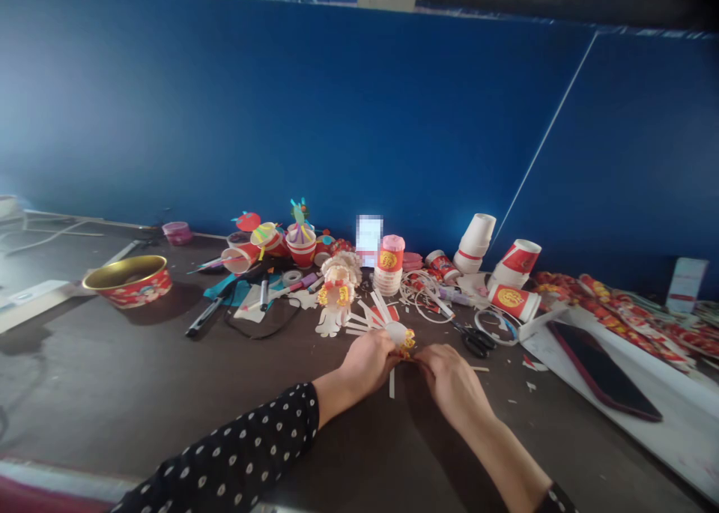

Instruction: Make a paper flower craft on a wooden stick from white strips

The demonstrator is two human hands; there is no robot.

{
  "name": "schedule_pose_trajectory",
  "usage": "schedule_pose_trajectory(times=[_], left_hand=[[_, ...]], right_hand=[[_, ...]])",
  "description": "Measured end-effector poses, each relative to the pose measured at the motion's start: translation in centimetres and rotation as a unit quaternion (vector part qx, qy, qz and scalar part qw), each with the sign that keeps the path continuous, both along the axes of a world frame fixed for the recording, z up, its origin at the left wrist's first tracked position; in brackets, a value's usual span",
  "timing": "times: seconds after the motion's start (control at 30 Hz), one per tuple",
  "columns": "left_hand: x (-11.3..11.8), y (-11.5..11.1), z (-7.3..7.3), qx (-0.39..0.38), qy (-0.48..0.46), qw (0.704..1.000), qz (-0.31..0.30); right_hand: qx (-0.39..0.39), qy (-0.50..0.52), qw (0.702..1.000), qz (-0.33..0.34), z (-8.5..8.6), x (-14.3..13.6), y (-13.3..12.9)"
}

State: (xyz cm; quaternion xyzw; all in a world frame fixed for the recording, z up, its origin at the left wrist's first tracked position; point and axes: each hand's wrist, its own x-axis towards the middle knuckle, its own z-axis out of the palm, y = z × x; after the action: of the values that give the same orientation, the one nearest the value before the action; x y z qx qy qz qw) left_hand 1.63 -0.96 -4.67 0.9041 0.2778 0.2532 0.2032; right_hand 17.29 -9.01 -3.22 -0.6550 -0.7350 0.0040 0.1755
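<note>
A paper cup cut into strips (396, 333) lies spread out on the table, its pale round base in the middle and white strips fanning outward. Some strips show a red and yellow print and look curled. My left hand (364, 362) is closed on the near left side of this cut cup. Just to the right, my right hand (454, 384) pinches at a strip on its near edge; the fingertips partly hide it. Behind my hands sits another cut and curled paper cup piece (337, 296). Black-handled scissors (477, 341) lie beyond my right hand.
A red and gold bowl (132, 282) stands at the left. Along the blue wall are stacked paper cups (475, 245), decorated cups (302, 249) and a lit phone screen (369, 240). At the right, a dark phone (604, 371) lies on a white tray (567, 378). Paper scraps are scattered nearby.
</note>
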Motion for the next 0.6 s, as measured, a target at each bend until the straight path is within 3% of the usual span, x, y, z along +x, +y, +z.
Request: schedule_pose_trajectory(times=[0.3, 0.6], left_hand=[[-0.1, -0.1, 0.1, -0.020, 0.004, 1.000, 0.016], [0.1, -0.1, -0.1, -0.027, 0.016, 0.999, 0.022]], right_hand=[[0.023, -0.097, 0.995, -0.010, 0.0, 1.0, 0.0], [0.026, -0.051, 0.997, -0.048, -0.5, 3.3, -0.9]])
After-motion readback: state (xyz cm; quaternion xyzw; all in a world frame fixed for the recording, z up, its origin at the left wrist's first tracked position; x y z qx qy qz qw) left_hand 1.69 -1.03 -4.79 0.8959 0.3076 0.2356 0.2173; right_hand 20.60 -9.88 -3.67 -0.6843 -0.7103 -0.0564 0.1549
